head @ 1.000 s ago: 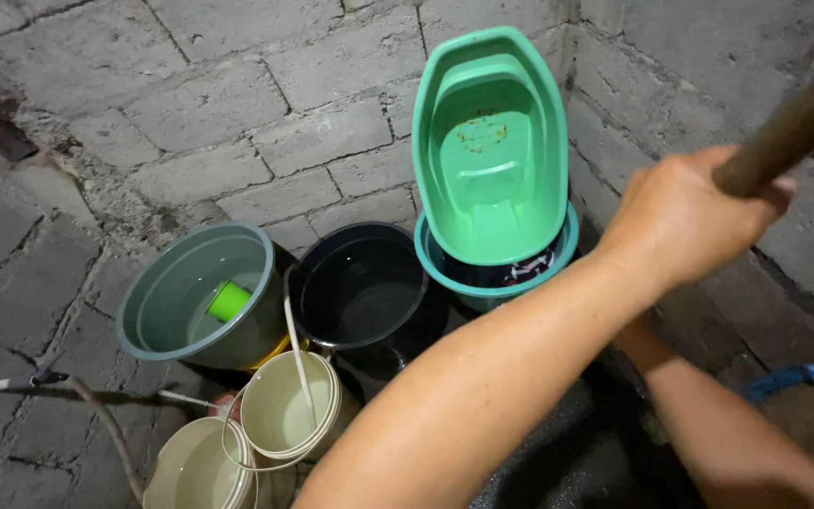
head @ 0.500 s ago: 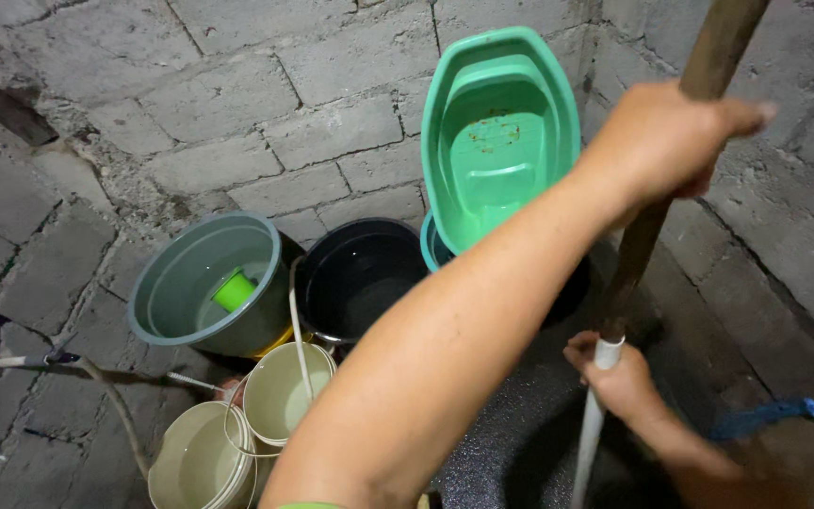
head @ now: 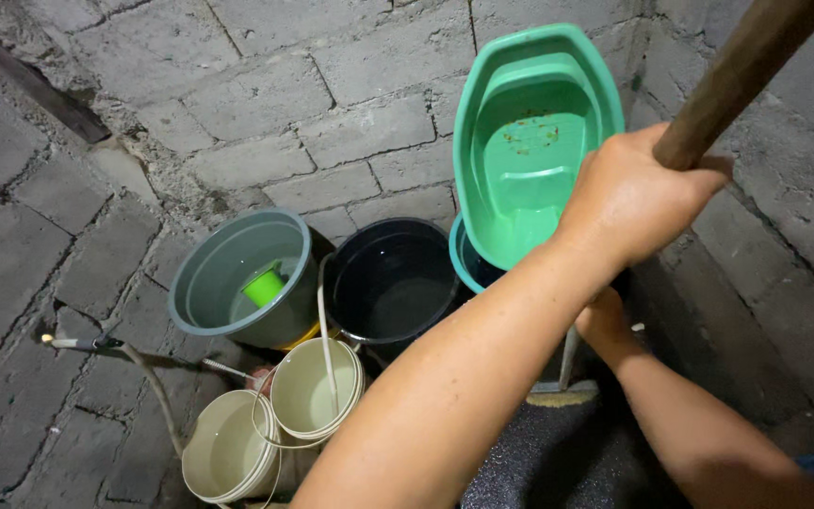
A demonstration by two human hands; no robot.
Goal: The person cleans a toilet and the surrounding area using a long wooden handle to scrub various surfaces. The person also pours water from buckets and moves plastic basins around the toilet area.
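Head view, the only one available: a long wooden handle (head: 741,80) is gripped near its upper part by the left hand (head: 628,203), the fingers wrapped around it and pressed together, the arm reaching across the frame from the lower middle. The right hand (head: 603,319) is placed lower on the same shaft, mostly hidden behind the left forearm; whether its fingers are closed fully around the shaft cannot be told. The handle is held tilted, its top leaning to the upper right, and its pale lower section (head: 569,358) runs down to a flat brush head (head: 562,394) resting on the dark wet floor (head: 558,462); the two-handed, spaced grip is judged to give leverage for pushing the head along the floor. A green tub (head: 529,141) is propped upright against the block wall (head: 350,113), standing in a teal basin (head: 463,264), probably so that it drains and takes less floor. Beside it a black bucket (head: 393,283) and a grey bucket (head: 237,278) are set close together at the wall's foot, a green cup (head: 264,285) lying inside the grey one. Two cream pails (head: 275,424) stand just in front, touching each other. A thin hose (head: 143,377) is laid across the floor at left.
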